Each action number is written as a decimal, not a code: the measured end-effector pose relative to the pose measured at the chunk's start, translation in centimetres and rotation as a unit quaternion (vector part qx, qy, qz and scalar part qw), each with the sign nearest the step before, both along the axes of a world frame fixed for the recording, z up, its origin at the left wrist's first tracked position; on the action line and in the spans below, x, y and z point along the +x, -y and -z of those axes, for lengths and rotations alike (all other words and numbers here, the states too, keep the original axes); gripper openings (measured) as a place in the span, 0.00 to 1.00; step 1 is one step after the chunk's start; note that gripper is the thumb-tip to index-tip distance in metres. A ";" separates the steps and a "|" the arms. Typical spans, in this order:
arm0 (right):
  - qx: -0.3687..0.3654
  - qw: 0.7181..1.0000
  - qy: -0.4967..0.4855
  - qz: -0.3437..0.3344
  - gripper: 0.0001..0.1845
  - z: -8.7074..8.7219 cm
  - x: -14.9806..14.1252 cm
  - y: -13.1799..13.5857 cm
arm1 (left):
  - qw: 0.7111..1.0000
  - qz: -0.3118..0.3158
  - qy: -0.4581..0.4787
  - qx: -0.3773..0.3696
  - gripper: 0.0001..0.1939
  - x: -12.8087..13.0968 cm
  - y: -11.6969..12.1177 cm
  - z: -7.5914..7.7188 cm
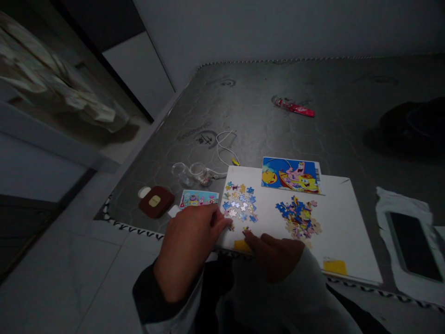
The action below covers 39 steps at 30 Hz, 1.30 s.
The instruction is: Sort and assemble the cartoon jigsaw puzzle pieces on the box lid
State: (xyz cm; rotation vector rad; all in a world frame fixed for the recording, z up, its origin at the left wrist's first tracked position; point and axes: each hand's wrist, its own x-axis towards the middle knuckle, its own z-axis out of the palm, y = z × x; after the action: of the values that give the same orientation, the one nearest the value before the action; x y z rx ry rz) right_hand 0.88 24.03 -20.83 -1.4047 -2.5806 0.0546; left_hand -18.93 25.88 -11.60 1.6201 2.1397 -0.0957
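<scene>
My left hand (191,243) is closed in a pinch at the board's near left corner, with a small jigsaw piece (231,227) at its fingertips. Just to the right, my right hand (276,255) pinches another jigsaw piece (246,229), partly hidden by the fingers. Beyond both hands lies a loose group of light blue and pale puzzle pieces (243,205). A heap of darker blue and yellow pieces (297,215) sits right of it. Both groups rest on a white board (342,218). At its far edge lies a cartoon picture card (291,175).
Left of the board are a second picture card (200,197), a brown case (156,201), two clear cups (198,172) and a white cord (219,144). A phone (413,243) lies at right. Farther back are a red wrapper (295,107) and a dark object (413,125).
</scene>
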 end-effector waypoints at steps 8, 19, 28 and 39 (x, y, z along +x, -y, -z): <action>-0.031 0.997 0.075 0.014 0.19 0.0 -1.3 0.4 | 1.000 -0.007 0.000 -0.001 0.14 -0.1 0.0 -0.2; -0.185 0.963 0.147 0.126 0.13 -3.6 1.9 -1.5 | 0.999 0.024 -0.024 0.000 0.13 1.1 0.1 0.0; -0.280 0.913 0.168 0.243 0.15 -3.1 6.6 -5.7 | 0.999 0.041 -0.018 0.000 0.13 1.9 -0.2 0.0; -0.257 0.921 0.168 0.240 0.13 -2.9 6.9 -5.6 | 0.999 0.041 -0.016 -0.003 0.13 2.6 -0.5 -0.2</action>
State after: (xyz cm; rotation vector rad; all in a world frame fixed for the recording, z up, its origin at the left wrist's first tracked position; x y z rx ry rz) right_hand 7.78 29.64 -17.93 -2.3932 -2.4869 0.4878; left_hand -16.36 26.36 -11.43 1.7140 2.0947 -0.1535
